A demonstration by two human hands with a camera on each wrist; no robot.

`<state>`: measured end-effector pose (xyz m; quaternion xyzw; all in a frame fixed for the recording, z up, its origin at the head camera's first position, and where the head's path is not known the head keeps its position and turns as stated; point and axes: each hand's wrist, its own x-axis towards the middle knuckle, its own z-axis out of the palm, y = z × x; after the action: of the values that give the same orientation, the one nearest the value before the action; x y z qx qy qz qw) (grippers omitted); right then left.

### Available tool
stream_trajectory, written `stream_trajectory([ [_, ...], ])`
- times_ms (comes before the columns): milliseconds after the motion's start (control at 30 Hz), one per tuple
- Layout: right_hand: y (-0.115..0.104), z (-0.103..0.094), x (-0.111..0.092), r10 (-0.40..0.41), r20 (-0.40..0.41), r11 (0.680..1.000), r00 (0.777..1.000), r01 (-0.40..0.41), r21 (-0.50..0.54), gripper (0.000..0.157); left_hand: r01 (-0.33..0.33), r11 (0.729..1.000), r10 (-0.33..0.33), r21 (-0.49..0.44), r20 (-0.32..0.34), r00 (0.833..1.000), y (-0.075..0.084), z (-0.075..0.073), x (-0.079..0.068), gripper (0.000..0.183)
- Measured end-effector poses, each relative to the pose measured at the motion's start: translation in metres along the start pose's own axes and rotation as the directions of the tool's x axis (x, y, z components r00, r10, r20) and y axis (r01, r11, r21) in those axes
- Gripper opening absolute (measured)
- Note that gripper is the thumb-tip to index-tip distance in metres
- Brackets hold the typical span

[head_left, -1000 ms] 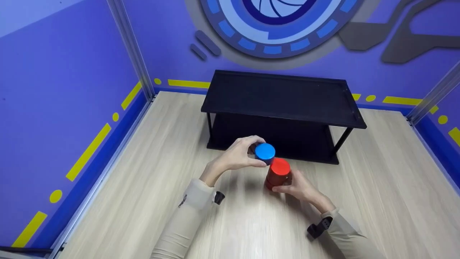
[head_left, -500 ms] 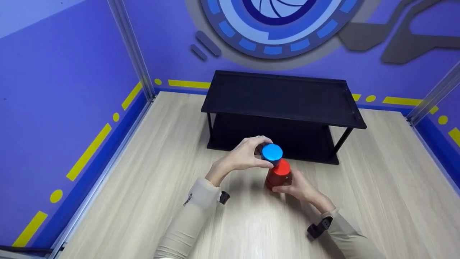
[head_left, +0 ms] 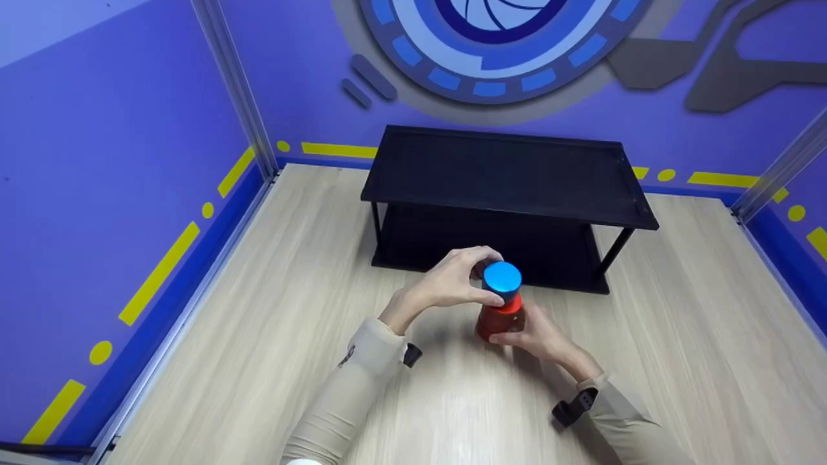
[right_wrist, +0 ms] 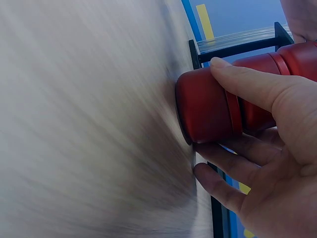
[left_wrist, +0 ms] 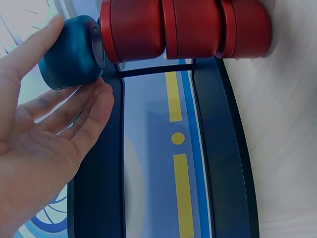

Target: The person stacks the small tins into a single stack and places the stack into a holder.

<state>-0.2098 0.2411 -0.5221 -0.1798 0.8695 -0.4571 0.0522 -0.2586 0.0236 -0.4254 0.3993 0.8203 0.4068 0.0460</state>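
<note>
Three red lidded canisters stand stacked upright on the table; the left wrist view shows the top canister (left_wrist: 136, 29), the middle canister (left_wrist: 195, 29) and the bottom canister (left_wrist: 250, 29). My left hand (head_left: 452, 279) holds a blue canister (head_left: 502, 276) between thumb and fingers, over the top of the red stack (head_left: 497, 321). In the left wrist view the blue canister looks slightly tilted against the top red one; whether they fully touch I cannot tell. Low on the stack, my right hand (head_left: 539, 334) grips the bottom red canister (right_wrist: 205, 106), thumb on one side and fingers on the other.
Just behind the hands stands a black two-tier shelf (head_left: 510, 171) with thin posts. Light wood tabletop (head_left: 245, 336) spreads around it. Blue printed panels (head_left: 129, 181) wall the table at the left, back and right.
My left hand has carried the blue canister rightward, from beside the red stack to over its top. The right hand and the red canisters have stayed in place.
</note>
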Motion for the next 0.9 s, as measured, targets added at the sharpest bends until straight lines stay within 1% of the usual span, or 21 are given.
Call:
stream_trajectory([
  [200, 0.0013, 0.0003, 0.0002, -0.019, -0.007, 1.0, 1.0, 0.019, -0.01, 0.071, -0.011, 0.999, 0.01, 0.032, 0.014, 1.0, 0.0011, 0.0032, 0.0017, 0.058],
  [333, 0.0014, 0.0, 0.0004, -0.03, -0.006, 0.999, 1.0, 0.03, -0.01, 0.074, -0.007, 0.999, 0.006, 0.035, 0.025, 1.0, 0.0014, 0.0049, 0.0023, 0.059],
  [433, 0.0009, 0.0001, 0.0005, -0.031, -0.004, 1.0, 1.0, 0.031, -0.001, 0.074, -0.001, 1.0, 0.0, 0.029, 0.034, 0.999, 0.0017, 0.0057, 0.0022, 0.059],
  [700, 0.0016, 0.0014, 0.0013, -0.035, -0.032, 0.999, 0.999, 0.034, -0.022, 0.071, 0.004, 1.0, -0.006, 0.031, 0.05, 0.999, 0.0026, 0.0077, 0.002, 0.06],
  [900, 0.0013, 0.0004, 0.0003, -0.039, -0.008, 0.999, 0.999, 0.039, 0.013, 0.071, 0.009, 1.0, -0.01, 0.02, 0.054, 0.998, 0.0035, 0.0092, 0.002, 0.06],
])
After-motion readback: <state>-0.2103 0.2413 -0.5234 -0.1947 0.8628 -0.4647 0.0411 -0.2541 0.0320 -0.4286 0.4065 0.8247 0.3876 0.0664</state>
